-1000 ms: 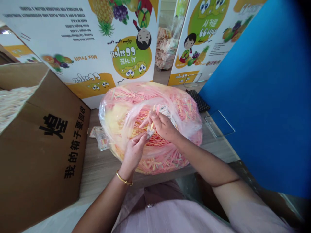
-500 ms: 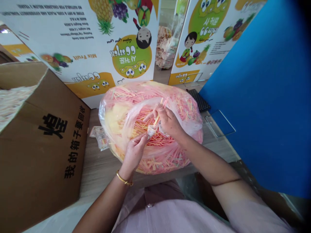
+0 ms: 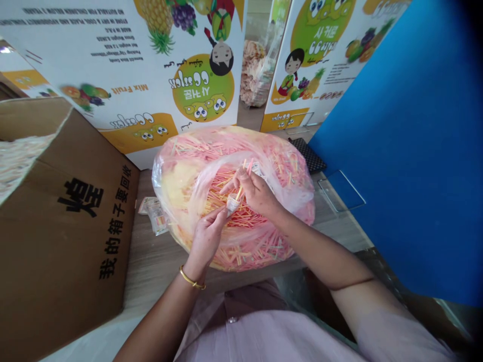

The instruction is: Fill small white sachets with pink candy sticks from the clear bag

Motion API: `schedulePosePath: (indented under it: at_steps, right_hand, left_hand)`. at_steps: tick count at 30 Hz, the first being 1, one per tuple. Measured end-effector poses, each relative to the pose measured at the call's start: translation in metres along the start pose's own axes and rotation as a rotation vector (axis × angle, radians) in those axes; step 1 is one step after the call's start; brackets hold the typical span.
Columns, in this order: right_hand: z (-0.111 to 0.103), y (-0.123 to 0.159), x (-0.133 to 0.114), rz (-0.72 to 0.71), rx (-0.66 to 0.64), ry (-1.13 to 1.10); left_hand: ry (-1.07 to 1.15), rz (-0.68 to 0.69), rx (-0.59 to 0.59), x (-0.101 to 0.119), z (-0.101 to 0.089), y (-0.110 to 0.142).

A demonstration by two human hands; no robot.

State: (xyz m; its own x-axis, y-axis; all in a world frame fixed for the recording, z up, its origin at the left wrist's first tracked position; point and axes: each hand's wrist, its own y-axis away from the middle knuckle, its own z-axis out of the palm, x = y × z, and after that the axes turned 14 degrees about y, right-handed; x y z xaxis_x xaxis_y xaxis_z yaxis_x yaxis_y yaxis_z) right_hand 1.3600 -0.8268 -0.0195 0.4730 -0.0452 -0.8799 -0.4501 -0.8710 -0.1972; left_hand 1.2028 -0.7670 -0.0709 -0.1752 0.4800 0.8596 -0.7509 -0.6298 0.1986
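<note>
My left hand pinches a small clear sachet between finger and thumb. My right hand sits just above it, pinching a few thin pink and yellow sticks whose lower ends reach the sachet's mouth. A strip of printed sachets shows behind my right fingers, partly hidden. Both hands work over a large clear plastic bag packed with loose pink and yellow sticks.
A brown cardboard box with black Chinese print stands at left, beside filled sachets on the wood table. Printed cartons stand behind. A blue panel, black mat and clear acrylic stand lie at right.
My right hand has shifted its grip and brought the sticks down to the sachet's mouth. The left hand and sachet have stayed almost in place, and the view has tilted slightly.
</note>
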Motion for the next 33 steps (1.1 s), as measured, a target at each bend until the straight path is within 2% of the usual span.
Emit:
schedulePosePath:
  at_steps: [8, 14, 20, 27, 30, 33]
  right_hand:
    - [-0.001, -0.003, 0.003, -0.022, -0.212, -0.11]
    - [-0.004, -0.011, 0.006, 0.014, -0.223, -0.221]
    - [-0.007, -0.013, 0.001, -0.02, -0.301, -0.092]
    - [-0.006, -0.011, 0.013, -0.049, -0.364, 0.013]
    - [-0.007, -0.013, 0.011, -0.053, -0.386, -0.12]
    - [-0.009, -0.014, 0.007, -0.015, -0.332, -0.252]
  left_hand:
    - [0.075, 0.001, 0.048, 0.001, 0.004, -0.002]
    - [0.162, -0.027, 0.068, 0.006, 0.009, -0.002]
    - [0.164, -0.012, 0.048, 0.006, 0.009, -0.004]
    - [0.179, -0.02, 0.066, 0.008, 0.006, -0.004]
    - [0.169, -0.025, 0.056, 0.007, 0.006, -0.004]
    - [0.171, -0.055, 0.083, 0.009, 0.008, -0.003]
